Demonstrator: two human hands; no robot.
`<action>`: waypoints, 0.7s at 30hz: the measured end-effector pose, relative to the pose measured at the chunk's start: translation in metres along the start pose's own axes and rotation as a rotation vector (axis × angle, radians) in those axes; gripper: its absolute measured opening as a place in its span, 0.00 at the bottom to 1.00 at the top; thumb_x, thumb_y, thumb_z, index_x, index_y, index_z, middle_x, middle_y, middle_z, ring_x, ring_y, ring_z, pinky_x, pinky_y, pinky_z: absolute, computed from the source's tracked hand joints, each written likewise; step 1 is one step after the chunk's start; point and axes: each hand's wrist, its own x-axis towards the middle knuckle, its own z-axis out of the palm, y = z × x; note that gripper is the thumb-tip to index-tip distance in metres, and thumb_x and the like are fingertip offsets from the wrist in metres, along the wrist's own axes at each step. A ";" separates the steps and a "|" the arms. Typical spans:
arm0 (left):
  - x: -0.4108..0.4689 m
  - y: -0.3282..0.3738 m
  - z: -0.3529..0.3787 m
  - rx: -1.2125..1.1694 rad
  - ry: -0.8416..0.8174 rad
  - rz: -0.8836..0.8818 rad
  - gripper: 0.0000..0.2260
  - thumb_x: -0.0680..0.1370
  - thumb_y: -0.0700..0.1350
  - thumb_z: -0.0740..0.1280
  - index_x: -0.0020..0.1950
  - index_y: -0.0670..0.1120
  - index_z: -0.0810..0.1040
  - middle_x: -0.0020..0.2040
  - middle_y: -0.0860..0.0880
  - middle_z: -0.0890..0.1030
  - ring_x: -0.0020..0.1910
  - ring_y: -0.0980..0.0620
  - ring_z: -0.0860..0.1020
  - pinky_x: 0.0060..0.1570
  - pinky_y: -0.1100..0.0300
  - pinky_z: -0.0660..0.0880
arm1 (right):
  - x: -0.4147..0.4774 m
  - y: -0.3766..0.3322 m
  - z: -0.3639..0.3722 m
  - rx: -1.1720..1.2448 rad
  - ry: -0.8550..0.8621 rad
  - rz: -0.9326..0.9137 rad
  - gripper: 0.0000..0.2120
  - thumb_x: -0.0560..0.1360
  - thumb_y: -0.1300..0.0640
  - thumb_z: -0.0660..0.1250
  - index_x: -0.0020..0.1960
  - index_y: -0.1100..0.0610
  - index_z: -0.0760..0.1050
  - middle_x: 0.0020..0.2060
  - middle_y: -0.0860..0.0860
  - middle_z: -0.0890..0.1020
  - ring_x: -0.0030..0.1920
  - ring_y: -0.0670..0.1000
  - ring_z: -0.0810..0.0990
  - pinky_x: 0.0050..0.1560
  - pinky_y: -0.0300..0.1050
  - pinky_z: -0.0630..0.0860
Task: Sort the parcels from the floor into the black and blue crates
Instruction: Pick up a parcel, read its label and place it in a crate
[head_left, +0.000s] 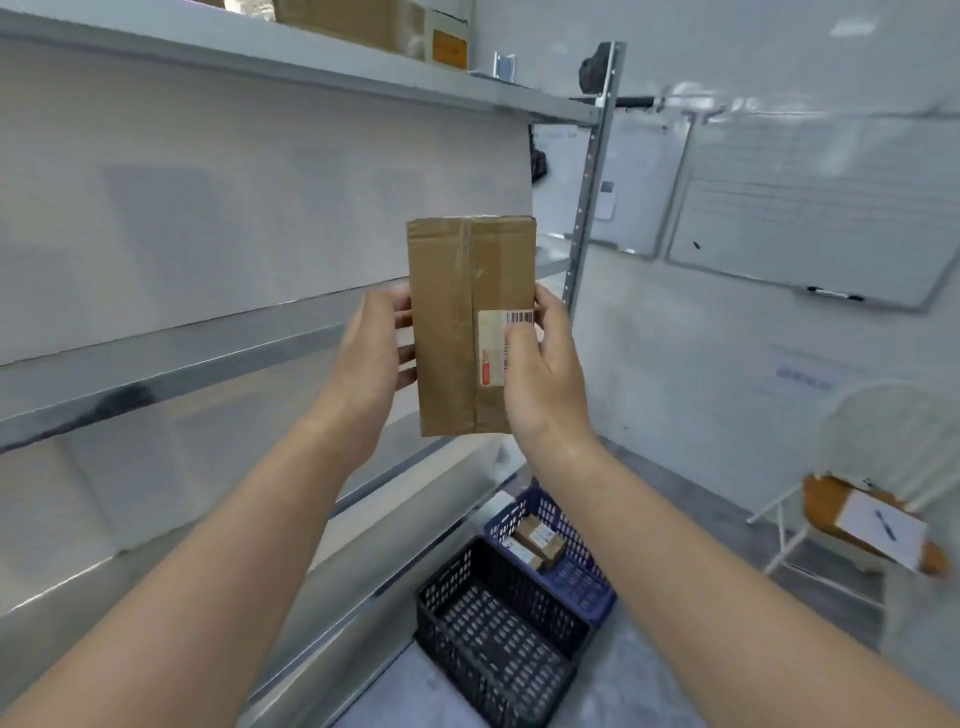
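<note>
A brown cardboard parcel (457, 322) with a taped seam and a barcode label is held upright in front of me at chest height. My left hand (371, 353) grips its left edge with fingers behind it. My right hand (540, 374) grips its right edge, thumb pressed on the label. On the floor below stand a black crate (457, 582), which looks empty, and behind it a blue crate (587, 587) holding small boxed parcels (537, 543).
Grey metal shelving (208, 358) runs along the left, with cardboard boxes (363, 21) on the top shelf. Whiteboards (810, 223) hang on the right wall. A white folding chair (883, 447) with a clipboard and pen stands at the right.
</note>
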 end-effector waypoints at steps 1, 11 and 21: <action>0.001 -0.004 0.006 0.006 -0.035 -0.010 0.17 0.86 0.57 0.52 0.54 0.55 0.80 0.56 0.54 0.81 0.60 0.48 0.80 0.62 0.49 0.76 | -0.003 0.004 -0.005 -0.004 0.029 0.012 0.30 0.76 0.35 0.53 0.78 0.36 0.67 0.68 0.43 0.79 0.67 0.48 0.80 0.69 0.61 0.80; -0.007 -0.036 0.076 -0.024 -0.259 -0.095 0.14 0.85 0.55 0.55 0.52 0.53 0.79 0.54 0.53 0.82 0.57 0.49 0.81 0.56 0.52 0.76 | -0.009 0.039 -0.075 -0.071 0.249 0.080 0.24 0.83 0.47 0.56 0.78 0.41 0.69 0.66 0.43 0.80 0.60 0.44 0.82 0.61 0.50 0.82; -0.023 -0.072 0.186 0.012 -0.338 -0.194 0.14 0.85 0.52 0.54 0.52 0.51 0.78 0.50 0.52 0.82 0.56 0.48 0.81 0.57 0.53 0.78 | 0.013 0.091 -0.183 -0.084 0.322 0.184 0.18 0.89 0.54 0.57 0.77 0.44 0.72 0.61 0.42 0.82 0.51 0.36 0.82 0.45 0.33 0.76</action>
